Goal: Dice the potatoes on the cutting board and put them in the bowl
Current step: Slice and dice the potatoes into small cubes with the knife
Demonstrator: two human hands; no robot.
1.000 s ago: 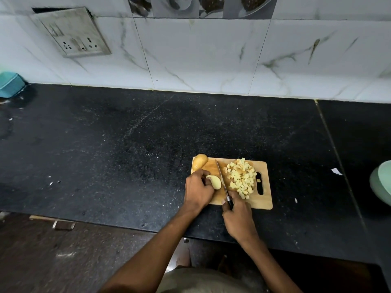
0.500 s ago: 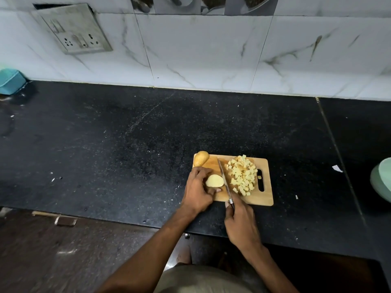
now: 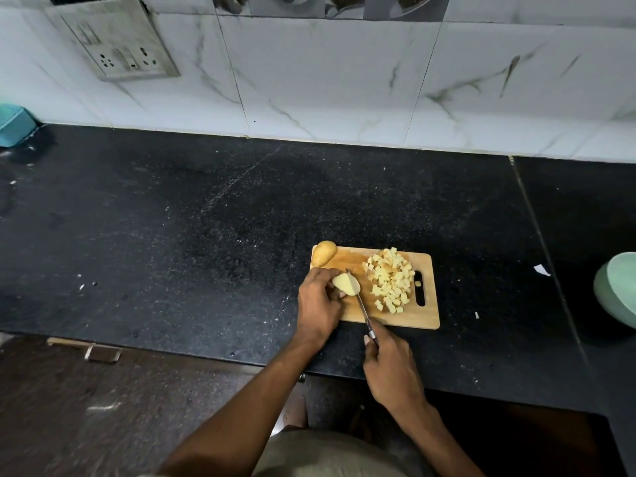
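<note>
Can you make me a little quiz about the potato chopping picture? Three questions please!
1. True or false: the left hand holds the knife.
2. Where is the pile of potato cubes? A) in the green bowl B) on the cutting board C) on the black counter
3. Fill in: the unpeeled potato piece lies at the board's far ____ corner.

Key:
1. False. The right hand grips the knife; the left holds the peeled potato half.
2. B
3. left
</note>
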